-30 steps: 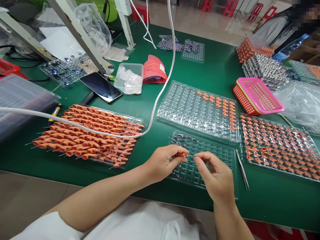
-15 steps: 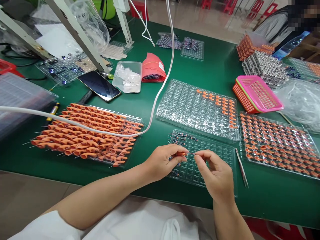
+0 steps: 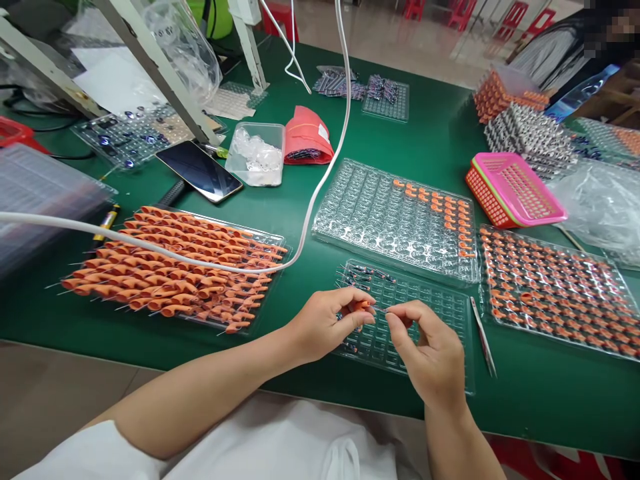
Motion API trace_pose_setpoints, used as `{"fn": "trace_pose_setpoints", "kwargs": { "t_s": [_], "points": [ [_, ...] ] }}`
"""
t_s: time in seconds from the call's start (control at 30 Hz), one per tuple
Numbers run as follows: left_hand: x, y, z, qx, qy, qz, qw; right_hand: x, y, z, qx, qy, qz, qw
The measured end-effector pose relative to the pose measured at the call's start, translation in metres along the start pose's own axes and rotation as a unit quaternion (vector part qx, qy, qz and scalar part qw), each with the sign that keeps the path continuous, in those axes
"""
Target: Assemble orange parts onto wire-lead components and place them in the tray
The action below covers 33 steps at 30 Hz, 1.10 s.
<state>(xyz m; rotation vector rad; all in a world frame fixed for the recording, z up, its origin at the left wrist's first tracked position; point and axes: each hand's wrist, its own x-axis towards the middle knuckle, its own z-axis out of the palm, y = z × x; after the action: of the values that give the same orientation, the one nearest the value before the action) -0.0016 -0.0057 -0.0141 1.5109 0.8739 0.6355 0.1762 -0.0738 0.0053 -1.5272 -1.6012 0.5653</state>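
Little has changed over the last second: the left hand [image 3: 325, 327] still pinches a small orange sleeved part [image 3: 364, 306], and the right hand [image 3: 430, 353] has crept closer, its fingers [image 3: 393, 319] nipping the thin wire at the part's tip. Both hover just above the clear compartment tray [image 3: 440, 313] on the green worktop [image 3: 300, 200]; the fitting looks still under way.

Worktop [image 3: 440, 143]: green, long, matte.
Floor [image 3: 400, 40]: pale, glossy, reflecting daylight.
Stools [image 3: 463, 13]: red, beyond the far edge.
Frame posts [image 3: 150, 70]: white, slanted, left.
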Motion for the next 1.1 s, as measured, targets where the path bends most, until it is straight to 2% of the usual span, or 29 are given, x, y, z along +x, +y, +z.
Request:
{"fn": "trace_pose_setpoints", "kwargs": {
  "t_s": [0.2, 0.4, 0.57, 0.77, 0.97, 1.1],
  "points": [
    [-0.001, -0.001, 0.0, 0.015, 0.005, 0.02, 1.0, 0.0, 0.001, 0.001, 0.009, 0.0, -0.003, 1.0],
    [-0.001, -0.01, 0.0, 0.096, 0.041, 0.137, 0.985, 0.0, 0.001, 0.003, 0.0, 0.008, -0.012, 1.0],
    [-0.002, -0.014, 0.002, 0.138, 0.043, 0.185, 0.972, 0.0, 0.001, 0.005, -0.018, 0.006, -0.035, 0.999],
    [-0.002, -0.012, 0.003, 0.162, 0.056, 0.17, 0.97, 0.0, 0.003, 0.007, -0.04, -0.005, -0.069, 0.997],
    [0.0, -0.01, 0.002, 0.194, 0.046, 0.213, 0.957, 0.0, 0.005, 0.008, -0.052, -0.021, -0.094, 0.994],
    [0.0, -0.013, 0.001, 0.194, 0.045, 0.218, 0.955, -0.001, 0.006, 0.005, -0.051, -0.037, -0.096, 0.993]
  ]
}}
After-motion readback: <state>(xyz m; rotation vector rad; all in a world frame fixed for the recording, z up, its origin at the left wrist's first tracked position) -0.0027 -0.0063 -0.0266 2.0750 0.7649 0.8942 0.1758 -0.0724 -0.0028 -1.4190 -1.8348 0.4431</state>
